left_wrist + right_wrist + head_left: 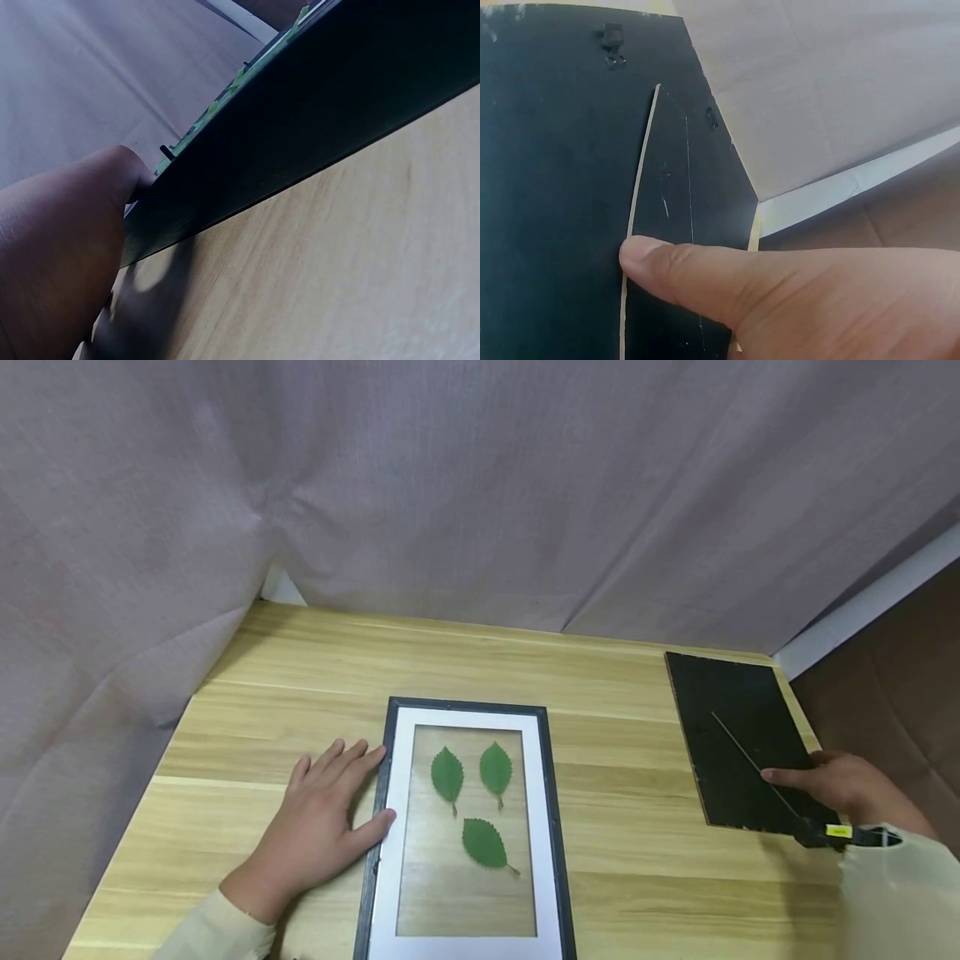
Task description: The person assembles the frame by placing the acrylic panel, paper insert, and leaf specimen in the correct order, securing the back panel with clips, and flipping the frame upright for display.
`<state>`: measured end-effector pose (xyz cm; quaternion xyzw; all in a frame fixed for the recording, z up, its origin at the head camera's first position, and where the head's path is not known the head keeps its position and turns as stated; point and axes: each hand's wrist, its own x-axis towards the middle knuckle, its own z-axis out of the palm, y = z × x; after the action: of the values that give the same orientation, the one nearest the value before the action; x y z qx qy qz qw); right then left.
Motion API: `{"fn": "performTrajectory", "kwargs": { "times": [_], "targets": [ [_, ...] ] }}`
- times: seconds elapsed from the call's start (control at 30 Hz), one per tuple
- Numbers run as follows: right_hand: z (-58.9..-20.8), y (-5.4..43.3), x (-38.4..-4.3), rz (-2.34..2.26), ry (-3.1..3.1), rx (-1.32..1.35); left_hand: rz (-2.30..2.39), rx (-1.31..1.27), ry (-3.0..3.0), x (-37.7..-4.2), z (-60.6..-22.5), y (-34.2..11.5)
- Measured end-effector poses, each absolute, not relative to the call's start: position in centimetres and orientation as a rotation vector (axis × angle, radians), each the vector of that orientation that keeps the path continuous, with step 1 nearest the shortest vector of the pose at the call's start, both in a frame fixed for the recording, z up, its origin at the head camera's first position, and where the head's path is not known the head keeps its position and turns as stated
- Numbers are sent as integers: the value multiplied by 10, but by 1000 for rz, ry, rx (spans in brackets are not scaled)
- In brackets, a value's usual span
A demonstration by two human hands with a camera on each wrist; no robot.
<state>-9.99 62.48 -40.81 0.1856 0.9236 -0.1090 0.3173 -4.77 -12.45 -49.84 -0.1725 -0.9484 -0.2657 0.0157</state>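
Observation:
A dark-edged picture frame (557, 852) with a white mat and clear pane lies at the front middle of the table, showing three green serrated leaves (484, 842). My left hand (307, 835) rests at its left side, thumb and fingertips touching the edge, fingers fairly straight. In the left wrist view the frame's dark side wall (300, 120) rises beside the thumb, with small dark tabs along its top. At the right, my right hand (855, 789) grips a black backing board (727, 693) by its right edge. The thumb (682, 274) lies on top across a pale slit; the other fingers are hidden underneath.
Light wood table (615, 760) spreads between the frame and the board. Grey cloth (465, 510) hangs behind and at the left. A brown panel (892, 685) and a white strip (870, 597) border the right. The board carries small metal hardware (613, 43).

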Motion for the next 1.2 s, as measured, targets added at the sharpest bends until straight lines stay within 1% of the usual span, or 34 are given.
{"fn": "performTrajectory", "kwargs": {
  "times": [0.23,0.37,0.53,0.73,0.87,1.2],
  "targets": [
    [-408,622,-97,-349,2366,570,-831,-546,-2949,-48,-499,-124],
    [-410,624,-96,-366,2389,566,-830,-540,-2955,-48,-499,-125],
    [-410,622,-94,-520,2388,610,-833,-536,-2953,-47,-498,-125],
    [-403,613,-87,-669,2451,594,-842,-538,-2944,-47,-499,-124],
    [-400,612,-85,-684,2518,636,-839,-538,-2945,-47,-499,-125],
    [-392,591,-72,-760,2585,584,-837,-534,-2948,-47,-499,-125]
  ]
}}
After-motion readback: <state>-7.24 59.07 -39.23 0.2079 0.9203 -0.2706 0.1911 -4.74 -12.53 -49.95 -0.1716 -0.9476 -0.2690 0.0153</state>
